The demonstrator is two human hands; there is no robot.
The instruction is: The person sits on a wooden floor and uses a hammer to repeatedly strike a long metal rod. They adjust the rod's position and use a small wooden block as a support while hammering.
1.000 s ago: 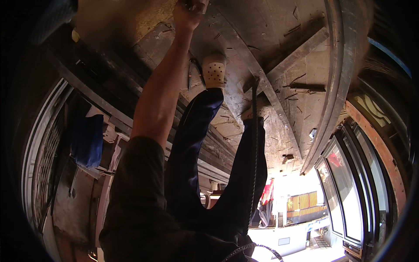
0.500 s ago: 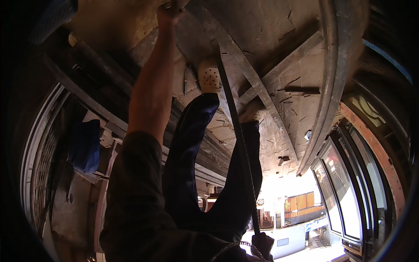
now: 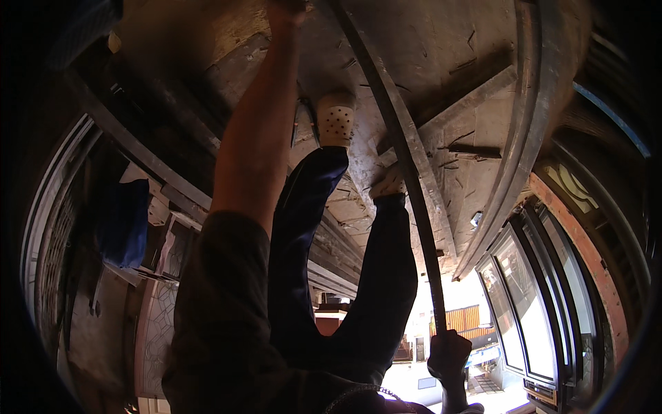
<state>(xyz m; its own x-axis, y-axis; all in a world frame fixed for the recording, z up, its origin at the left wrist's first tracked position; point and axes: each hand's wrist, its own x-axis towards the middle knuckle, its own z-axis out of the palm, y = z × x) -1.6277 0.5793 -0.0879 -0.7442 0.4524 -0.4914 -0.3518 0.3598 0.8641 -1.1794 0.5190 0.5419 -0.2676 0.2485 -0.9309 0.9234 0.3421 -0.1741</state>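
A long, thin dark bar [image 3: 411, 169] with a ridged lower part runs from the top edge down to my right hand [image 3: 449, 353]. That hand is closed in a fist around its lower end. The bar passes in front of the floor and beside my right leg. My bare left arm reaches up to the top edge, where my left hand [image 3: 285, 10] is dark and partly cut off. Its fingers and anything in them cannot be made out. Beneath the bar, a flat grey metal strip [image 3: 433, 194] lies on the floor.
My feet wear pale perforated clogs [image 3: 336, 125]. Another length of metal [image 3: 476, 96] crosses the floor. Long curved-looking beams [image 3: 527, 103] lie to the right, near framed glass panels [image 3: 514, 303]. More long bars [image 3: 148, 155] and a blue cloth [image 3: 124, 224] are at left. Small debris is scattered about.
My right hand has risen and moved right, bringing the bar's lower end with it. My left hand has shifted slightly right and farther up, partly out of view.
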